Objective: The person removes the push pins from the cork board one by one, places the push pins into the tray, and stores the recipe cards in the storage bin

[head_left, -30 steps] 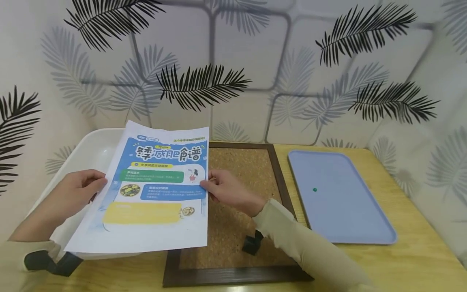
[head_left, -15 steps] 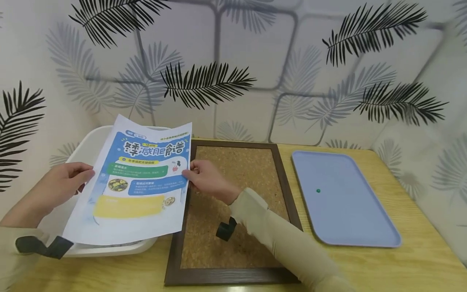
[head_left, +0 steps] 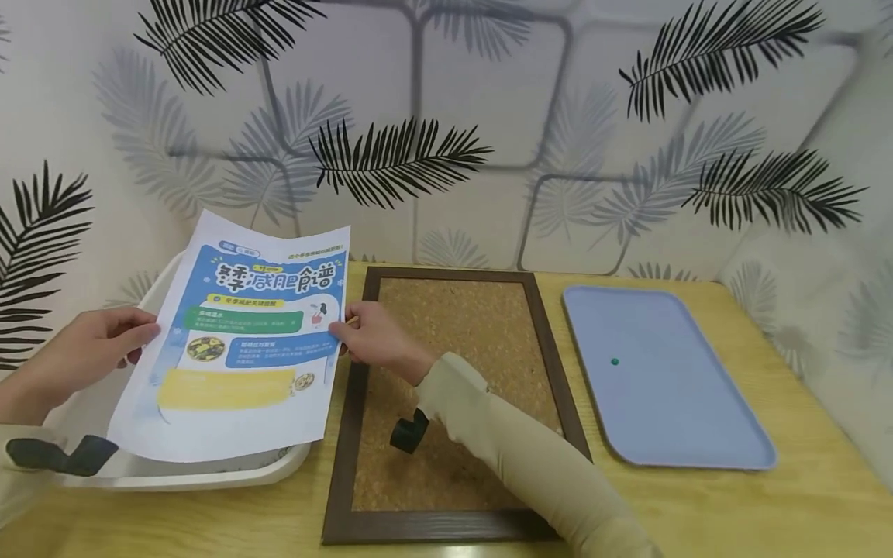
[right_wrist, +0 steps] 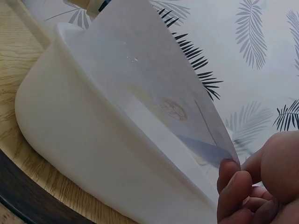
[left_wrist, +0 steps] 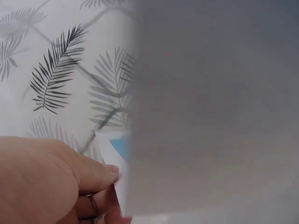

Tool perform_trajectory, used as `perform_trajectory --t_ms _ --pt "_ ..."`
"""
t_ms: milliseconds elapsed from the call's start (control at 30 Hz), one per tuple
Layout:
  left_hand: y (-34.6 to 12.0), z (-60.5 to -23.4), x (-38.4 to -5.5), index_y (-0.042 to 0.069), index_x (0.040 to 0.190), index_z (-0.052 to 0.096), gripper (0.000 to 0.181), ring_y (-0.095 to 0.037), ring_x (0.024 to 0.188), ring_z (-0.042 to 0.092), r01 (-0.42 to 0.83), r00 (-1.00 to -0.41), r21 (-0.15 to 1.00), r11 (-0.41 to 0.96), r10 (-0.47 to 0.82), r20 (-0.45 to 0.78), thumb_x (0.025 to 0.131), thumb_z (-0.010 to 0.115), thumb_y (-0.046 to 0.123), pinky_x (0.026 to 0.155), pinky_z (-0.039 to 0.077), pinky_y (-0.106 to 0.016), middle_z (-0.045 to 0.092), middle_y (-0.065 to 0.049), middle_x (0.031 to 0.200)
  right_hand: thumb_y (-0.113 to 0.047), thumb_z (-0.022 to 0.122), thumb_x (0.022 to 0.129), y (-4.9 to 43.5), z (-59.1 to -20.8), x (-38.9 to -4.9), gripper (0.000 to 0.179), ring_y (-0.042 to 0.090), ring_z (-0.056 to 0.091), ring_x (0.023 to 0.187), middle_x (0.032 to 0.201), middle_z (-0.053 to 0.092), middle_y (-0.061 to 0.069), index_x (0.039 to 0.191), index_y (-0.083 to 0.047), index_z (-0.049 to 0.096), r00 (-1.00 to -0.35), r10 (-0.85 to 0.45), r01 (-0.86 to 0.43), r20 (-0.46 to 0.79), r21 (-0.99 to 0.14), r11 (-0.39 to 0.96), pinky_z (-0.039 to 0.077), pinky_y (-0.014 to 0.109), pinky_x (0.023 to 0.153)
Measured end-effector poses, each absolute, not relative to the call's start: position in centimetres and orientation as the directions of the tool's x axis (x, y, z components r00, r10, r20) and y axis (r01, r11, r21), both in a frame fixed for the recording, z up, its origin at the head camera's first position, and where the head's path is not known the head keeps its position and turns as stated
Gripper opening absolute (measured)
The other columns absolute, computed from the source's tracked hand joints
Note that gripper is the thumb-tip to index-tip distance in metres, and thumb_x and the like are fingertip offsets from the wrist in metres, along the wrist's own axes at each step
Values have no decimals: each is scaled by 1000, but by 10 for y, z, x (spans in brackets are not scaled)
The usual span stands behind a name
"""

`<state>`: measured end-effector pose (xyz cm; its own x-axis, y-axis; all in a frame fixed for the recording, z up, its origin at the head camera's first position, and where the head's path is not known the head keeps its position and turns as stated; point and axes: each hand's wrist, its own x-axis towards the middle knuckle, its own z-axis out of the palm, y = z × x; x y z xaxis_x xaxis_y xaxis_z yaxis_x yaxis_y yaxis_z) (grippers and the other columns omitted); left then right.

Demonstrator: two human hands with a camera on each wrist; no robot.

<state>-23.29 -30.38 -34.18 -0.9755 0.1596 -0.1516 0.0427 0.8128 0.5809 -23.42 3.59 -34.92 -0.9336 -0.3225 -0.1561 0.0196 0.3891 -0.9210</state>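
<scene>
A printed poster sheet with a blue heading and Chinese lettering is stretched between both hands, slightly bowed, above a white basin. My left hand pinches its left edge between thumb and fingers. At the opposite edge, my right hand pinches the paper, beside the corkboard with its dark brown frame. In the right wrist view, the back of the sheet slants over the basin's rim. Much of the basin's inside is hidden behind the paper.
To the right lies a light blue tray with a small green pin or bead on it. Everything stands on a wood-grain table. Behind rises a wall with a feather pattern.
Both hands have carried the poster sheet to the left, off the corkboard's left part and over the basin. More of the corkboard shows now. The grip on both edges stays the same.
</scene>
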Motion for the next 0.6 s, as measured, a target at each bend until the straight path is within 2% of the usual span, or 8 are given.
perform_trajectory --t_ms 200,300,400,600 --pt "-298 -336 -235 -13 132 42 51 -30 91 53 51 -975 564 824 162 -149 104 38 30 66 44 -23 57 -25 107 -14 54 99 31 -350 -237 21 27 61 72 95 71 11 114 1 58 -938 -317 15 -142 -928 371 43 20 54" --pt "-297 -334 -240 -15 130 42 48 -31 90 54 59 -973 556 829 173 -155 104 39 26 66 44 -23 58 -28 108 -15 54 99 29 -349 -237 20 23 56 63 88 70 10 111 1 60 -936 -310 39 -166 -925 379 40 21 52" --pt "-299 -333 -242 -17 127 44 44 -29 88 54 61 -970 535 843 177 -167 104 39 21 63 44 -24 60 -26 103 -17 54 99 24 -349 -236 19 20 51 59 80 69 7 104 -1 62 -928 -320 56 -193 -918 392 38 23 52" --pt "-307 -335 -243 -18 121 47 40 -28 80 53 64 -977 510 858 159 -145 103 41 18 59 43 -29 59 -25 93 -21 56 98 7 -351 -236 20 16 63 70 84 67 4 102 -2 62 -934 -300 26 -192 -877 480 46 22 57"
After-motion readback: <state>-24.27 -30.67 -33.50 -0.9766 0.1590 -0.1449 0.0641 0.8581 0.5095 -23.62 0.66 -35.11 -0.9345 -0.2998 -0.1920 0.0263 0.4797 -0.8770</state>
